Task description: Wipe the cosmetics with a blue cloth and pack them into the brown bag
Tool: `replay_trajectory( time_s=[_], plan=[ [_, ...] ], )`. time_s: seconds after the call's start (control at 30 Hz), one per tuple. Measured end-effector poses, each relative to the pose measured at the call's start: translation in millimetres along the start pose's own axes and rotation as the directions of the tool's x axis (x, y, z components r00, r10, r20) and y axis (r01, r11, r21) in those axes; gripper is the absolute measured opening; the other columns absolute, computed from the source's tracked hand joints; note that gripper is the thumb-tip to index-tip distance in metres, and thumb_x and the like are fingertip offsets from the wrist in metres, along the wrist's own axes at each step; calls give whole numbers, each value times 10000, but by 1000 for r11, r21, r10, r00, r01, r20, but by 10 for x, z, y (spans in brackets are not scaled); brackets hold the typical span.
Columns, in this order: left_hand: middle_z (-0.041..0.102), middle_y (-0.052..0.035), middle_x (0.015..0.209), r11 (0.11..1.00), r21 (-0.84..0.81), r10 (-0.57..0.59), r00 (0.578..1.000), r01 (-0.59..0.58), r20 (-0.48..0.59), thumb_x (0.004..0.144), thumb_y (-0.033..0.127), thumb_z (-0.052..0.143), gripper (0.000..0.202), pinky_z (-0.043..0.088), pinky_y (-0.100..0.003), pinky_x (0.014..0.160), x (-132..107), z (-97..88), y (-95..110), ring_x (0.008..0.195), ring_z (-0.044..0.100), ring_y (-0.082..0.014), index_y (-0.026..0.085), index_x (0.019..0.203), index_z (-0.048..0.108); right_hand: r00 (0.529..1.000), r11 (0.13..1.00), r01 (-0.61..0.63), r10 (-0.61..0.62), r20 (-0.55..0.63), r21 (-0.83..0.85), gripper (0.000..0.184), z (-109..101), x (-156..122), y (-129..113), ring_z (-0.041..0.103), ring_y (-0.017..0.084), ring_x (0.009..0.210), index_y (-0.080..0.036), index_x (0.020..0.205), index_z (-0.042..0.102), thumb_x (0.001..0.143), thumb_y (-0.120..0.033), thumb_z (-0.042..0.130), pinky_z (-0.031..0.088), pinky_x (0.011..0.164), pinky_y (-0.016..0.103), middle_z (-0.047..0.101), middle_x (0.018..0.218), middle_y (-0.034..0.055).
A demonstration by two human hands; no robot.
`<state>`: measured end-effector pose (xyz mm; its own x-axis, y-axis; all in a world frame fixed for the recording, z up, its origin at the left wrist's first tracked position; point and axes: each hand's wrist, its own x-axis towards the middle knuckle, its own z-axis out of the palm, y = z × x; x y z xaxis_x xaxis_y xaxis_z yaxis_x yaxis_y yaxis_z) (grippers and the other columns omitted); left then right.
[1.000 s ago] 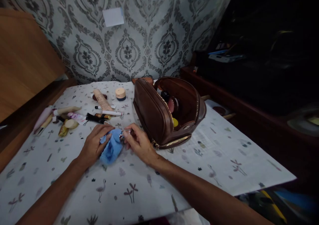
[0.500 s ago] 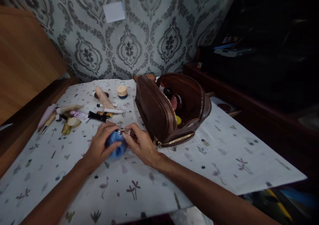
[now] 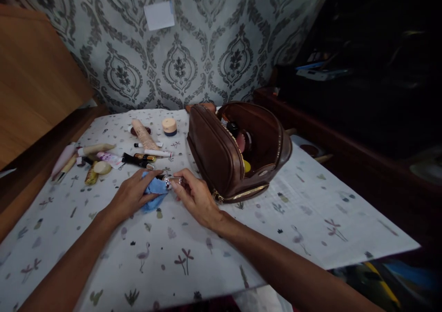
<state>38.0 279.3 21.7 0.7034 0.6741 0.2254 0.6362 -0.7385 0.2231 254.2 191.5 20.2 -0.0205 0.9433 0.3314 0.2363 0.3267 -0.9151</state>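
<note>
My left hand (image 3: 133, 193) is closed around a crumpled blue cloth (image 3: 154, 202), which hangs below its fingers. My right hand (image 3: 197, 197) pinches a slim silver-coloured item (image 3: 177, 180) with a shiny end; its exact kind is not clear. The item's left end meets the cloth, where something dark shows between the left fingers. Just right of my hands stands an unzipped brown cosmetic bag (image 3: 216, 151) with a black-capped item (image 3: 232, 128) and something yellow (image 3: 247, 166) inside.
Left of the bag lie a beige tube (image 3: 143, 133), a white pen-like stick (image 3: 158, 153), a black tube (image 3: 134, 160), a gold-coloured bottle (image 3: 91, 175) and a pink tube (image 3: 64, 159). A cream jar (image 3: 169, 127) stands behind. A wooden panel (image 3: 37, 77) borders the patterned tablecloth (image 3: 214, 275).
My left hand has shifted left and slightly down with the cloth, uncovering more of the silver-coloured item's shiny end. My right hand stays nearly in place, still pinching the item.
</note>
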Motion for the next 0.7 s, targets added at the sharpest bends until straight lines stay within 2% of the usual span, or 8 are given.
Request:
replay_trajectory(
  time_s=[0.13, 0.27, 0.4, 0.5, 0.6, 0.7],
  plan=[
    [611, -71, 1199, 990, -116, -68, 995, 76, 69, 853, 262, 549, 421, 504, -352, 898, 15, -64, 17, 1075, 618, -260, 240, 1273, 538, 999, 999, 35, -35, -10, -6, 239, -11, 6, -9, 556, 136, 652, -173, 1085, 573, 965, -359, 483, 426, 609, 248, 581, 737, -10],
    [600, -65, 1174, 978, -182, -88, 994, 99, 66, 810, 187, 524, 422, 494, -352, 928, 21, -91, 34, 1086, 605, -255, 223, 1229, 552, 999, 999, 37, -37, -8, 23, 273, -21, 11, -23, 582, 140, 721, -171, 1131, 576, 966, -363, 472, 447, 624, 248, 617, 853, 26],
    [587, -74, 1307, 951, -295, -51, 990, 88, 131, 808, 178, 505, 540, 422, -401, 1065, 3, -123, -9, 1223, 551, -269, 233, 1345, 514, 999, 997, 0, 3, -43, 83, 319, -13, 13, -7, 574, 130, 683, -178, 1161, 551, 945, -410, 513, 452, 600, 239, 577, 809, 3],
    [573, -72, 1396, 884, -439, -56, 970, 159, 238, 815, 263, 569, 566, 367, -416, 1123, -17, -183, -57, 1303, 506, -295, 245, 1378, 530, 996, 981, -64, 75, -57, 181, 302, 7, 35, 45, 539, 111, 585, -192, 1063, 549, 948, -467, 505, 425, 529, 219, 541, 719, -27],
    [641, -73, 1312, 757, -582, -120, 940, 295, 320, 833, 429, 618, 565, 450, -359, 1025, -32, -252, -71, 1224, 563, -301, 233, 1361, 570, 978, 936, -163, 196, -77, 312, 357, 23, 76, 122, 512, 101, 519, -205, 932, 519, 932, -561, 492, 374, 446, 201, 529, 676, -35],
    [721, -55, 1023, 629, -638, -236, 891, 444, 388, 825, 540, 619, 524, 516, -277, 761, -37, -282, -21, 890, 643, -241, 196, 1217, 670, 968, 908, -199, 240, -69, 368, 401, 16, 102, 166, 494, 98, 504, -211, 874, 488, 914, -610, 492, 342, 414, 191, 517, 665, -37]
  ],
)
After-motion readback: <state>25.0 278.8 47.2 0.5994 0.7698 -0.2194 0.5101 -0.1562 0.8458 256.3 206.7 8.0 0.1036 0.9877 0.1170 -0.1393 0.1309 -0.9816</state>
